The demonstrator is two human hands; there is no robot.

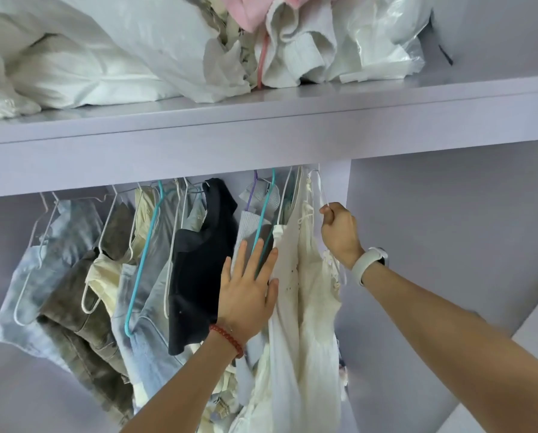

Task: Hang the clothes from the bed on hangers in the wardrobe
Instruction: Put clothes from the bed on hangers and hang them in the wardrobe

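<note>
Cream dress [319, 295]: hangs at the right end of the row, lower centre-right of the frame, its thin straps running up to a white wire hanger [320, 189] just under the shelf edge.
Right hand [338, 228]: centre-right, fingers curled tight, pinching that hanger's wire beside the wardrobe's inner wall; a white wristband [369, 264] sits on the wrist.
Left hand [249, 285]: centre of the frame, fingers straight and spread, palm pressed flat against the hanging clothes just left of the cream dress, gripping nothing; a red bead bracelet [227, 339] is on the wrist.
White garment [285, 276]: hangs directly left of the cream dress, touching it, under the left fingertips.
Other hung clothes: reading leftward, a pale grey ribbed piece [246, 226], a black top [199, 270], light jeans [149, 301], a cream piece [105, 276], olive trousers [83, 301] and a pale tie-dye item [33, 292] at far left.
Hangers counted: two teal ones [142, 260], one purple [251, 195], the rest white wire; the exact number of white ones I cannot tell, they overlap.
Shelf [261, 120]: lilac, spans the frame above the row; its front panel hides the rail.
On the shelf: white bedding [74, 57] at upper left, crumpled clear plastic bags [377, 35] at upper right, pink cloth [249, 10] at top centre.
</note>
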